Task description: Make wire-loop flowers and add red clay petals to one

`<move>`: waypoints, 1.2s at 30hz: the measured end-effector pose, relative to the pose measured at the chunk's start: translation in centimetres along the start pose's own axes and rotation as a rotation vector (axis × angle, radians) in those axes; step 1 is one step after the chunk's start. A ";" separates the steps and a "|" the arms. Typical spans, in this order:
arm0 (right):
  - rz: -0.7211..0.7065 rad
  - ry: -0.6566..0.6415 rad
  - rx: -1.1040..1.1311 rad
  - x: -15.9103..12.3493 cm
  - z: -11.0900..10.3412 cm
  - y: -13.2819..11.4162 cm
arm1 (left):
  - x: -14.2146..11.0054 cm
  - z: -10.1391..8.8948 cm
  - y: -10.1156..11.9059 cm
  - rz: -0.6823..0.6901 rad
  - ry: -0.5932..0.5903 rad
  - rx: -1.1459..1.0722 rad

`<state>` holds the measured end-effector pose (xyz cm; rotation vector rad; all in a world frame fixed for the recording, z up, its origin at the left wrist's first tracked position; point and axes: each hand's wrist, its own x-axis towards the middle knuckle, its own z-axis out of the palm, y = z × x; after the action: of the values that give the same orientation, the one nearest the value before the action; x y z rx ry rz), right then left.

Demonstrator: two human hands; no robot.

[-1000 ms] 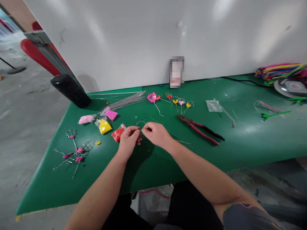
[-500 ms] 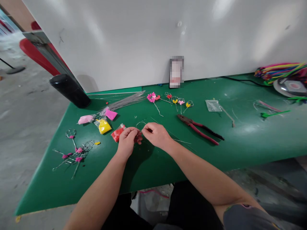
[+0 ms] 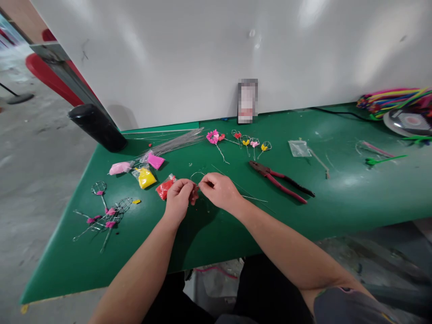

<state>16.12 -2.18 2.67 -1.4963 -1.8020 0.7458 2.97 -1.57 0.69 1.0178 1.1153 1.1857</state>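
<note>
A thin wire (image 3: 197, 173) arcs up between my two hands over the green table. My left hand (image 3: 179, 195) pinches one part of it, thumb against fingers. Close by on the right, my right hand (image 3: 218, 188) pinches it too; the fingertips nearly meet and hide what lies between them. Beside my left hand is a small bag of red clay-like material (image 3: 164, 189). Loose straight wires (image 3: 254, 198) lie just past my right wrist, and pliers with red handles (image 3: 281, 181) rest farther right.
Yellow (image 3: 146, 177) and pink bags (image 3: 120, 168) lie left, near a wire bundle (image 3: 175, 145) and a black cylinder (image 3: 97, 128). Small wire racket shapes (image 3: 111, 211) sit front left. Flower-like wire pieces (image 3: 213, 137) and a phone (image 3: 247, 102) are at the back.
Both hands stay almost in place, with only slight finger movement at the wire. The whole view has shifted very slightly.
</note>
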 end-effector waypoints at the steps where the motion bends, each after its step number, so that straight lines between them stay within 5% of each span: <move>1: -0.003 -0.001 -0.003 0.0 0.0 0.0 | 0.0 0.0 0.0 0.005 -0.002 0.008; 28: -0.052 0.011 -0.050 -0.1 0.4 0.1 | 0.0 -0.2 -0.5 0.084 0.032 0.075; 36: -0.061 -0.021 0.101 -0.2 0.7 0.2 | 0.0 -0.3 -0.4 0.082 0.059 0.118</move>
<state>15.68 -2.35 2.05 -1.3670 -1.7902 0.8122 2.71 -1.58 0.22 1.1347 1.2106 1.2337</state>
